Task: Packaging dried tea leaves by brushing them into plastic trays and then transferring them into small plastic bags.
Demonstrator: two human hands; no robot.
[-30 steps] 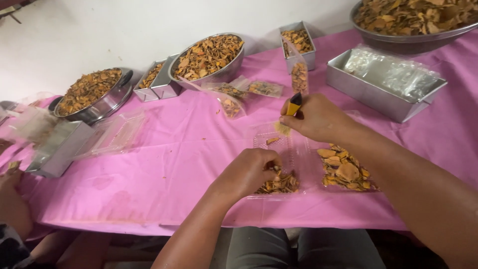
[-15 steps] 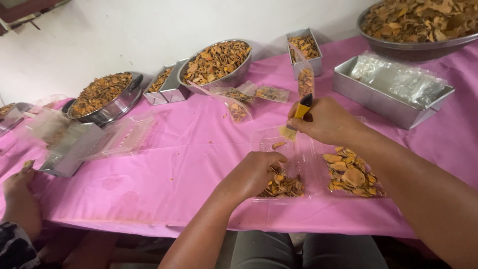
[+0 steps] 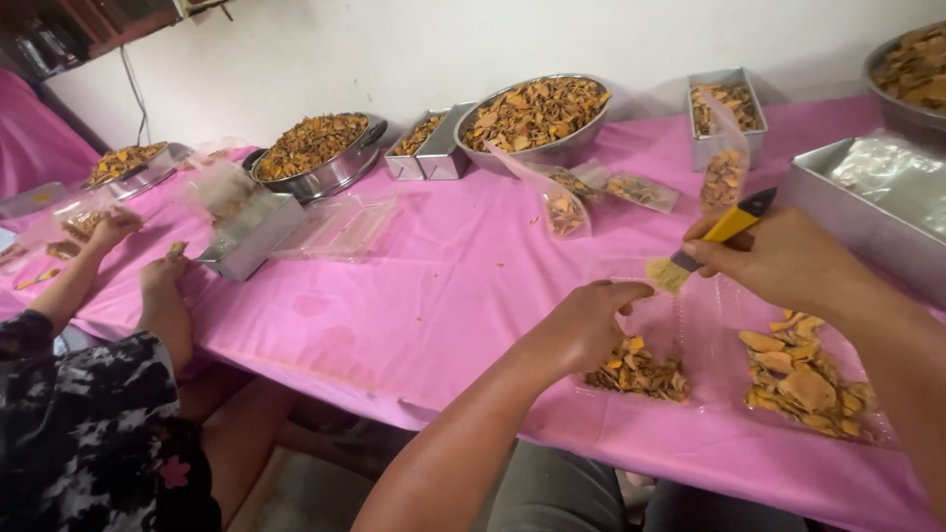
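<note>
I see clear plastic pouches of orange-brown chips [image 3: 564, 209] leaning by the big bowl, another pouch [image 3: 724, 175] upright near the far tin, and empty clear trays [image 3: 335, 229] lying flat at left

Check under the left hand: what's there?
Left hand rests on a clear tray holding orange chips. The part of the tray beneath the palm is covered.

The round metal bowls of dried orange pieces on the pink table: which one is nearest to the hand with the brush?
The large bowl at the middle back, beside the twin rectangular tins. The other full bowl sits farther left of the right hand.
</note>
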